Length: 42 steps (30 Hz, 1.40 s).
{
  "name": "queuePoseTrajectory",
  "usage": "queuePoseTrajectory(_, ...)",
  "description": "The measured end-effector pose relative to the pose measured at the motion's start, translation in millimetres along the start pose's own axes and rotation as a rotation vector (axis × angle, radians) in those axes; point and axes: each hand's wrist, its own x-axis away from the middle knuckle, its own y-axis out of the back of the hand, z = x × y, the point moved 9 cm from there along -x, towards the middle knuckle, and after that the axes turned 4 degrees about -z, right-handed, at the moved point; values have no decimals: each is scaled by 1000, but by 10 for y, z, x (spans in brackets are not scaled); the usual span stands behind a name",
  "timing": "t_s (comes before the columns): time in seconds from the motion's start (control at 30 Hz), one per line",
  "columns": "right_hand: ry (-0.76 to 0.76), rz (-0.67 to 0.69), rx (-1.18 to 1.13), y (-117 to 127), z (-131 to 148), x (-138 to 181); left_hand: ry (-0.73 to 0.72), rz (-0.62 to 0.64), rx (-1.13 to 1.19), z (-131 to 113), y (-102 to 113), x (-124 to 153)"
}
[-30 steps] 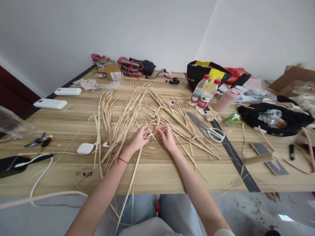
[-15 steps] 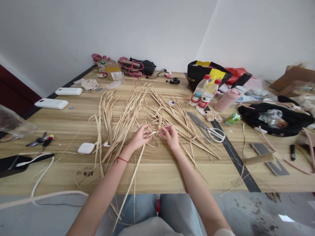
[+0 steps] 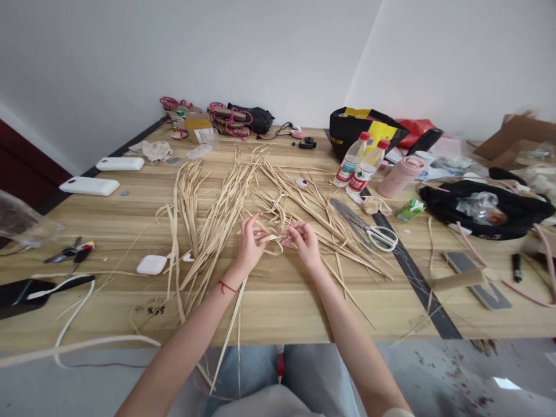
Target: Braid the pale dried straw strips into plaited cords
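Observation:
Several long pale straw strips [image 3: 226, 202] lie fanned across the middle of a wooden table [image 3: 108, 202]. My left hand [image 3: 249, 246], a red string round its wrist, is raised over them with fingers curled on a looped straw strip [image 3: 271, 238]. My right hand [image 3: 306, 243] pinches the other end of that same strip, a few centimetres from the left. One long strip [image 3: 230, 330] trails from under my left hand over the table's near edge toward my lap.
White-handled scissors [image 3: 377, 234] lie right of the straw. Two water bottles [image 3: 358, 165], a pink cup [image 3: 399, 176] and black bags [image 3: 482, 208] fill the right side. An earbud case [image 3: 150, 264], power banks [image 3: 89, 185], a white cable [image 3: 73, 313] and pliers [image 3: 69, 252] sit left.
Both hands have lifted slightly and shifted a little right; my left hand has turned more upright, and the strip between them now forms a small loop.

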Motion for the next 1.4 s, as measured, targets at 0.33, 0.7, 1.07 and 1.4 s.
queuePoseTrajectory(0.33,10,41,80,13,45,5,127,45,176,78,116,-98)
queuePoseTrajectory(0.7,-1,119,107,-18,69,16,438,90,806,201,157,-208)
queuePoseTrajectory(1.07,-18,57,91,69,38,-10,105,211,148,-184,345,-247)
queuePoseTrajectory(1.4,33,-142,61,107,88,43,-332,614,-292,-834,-188,92)
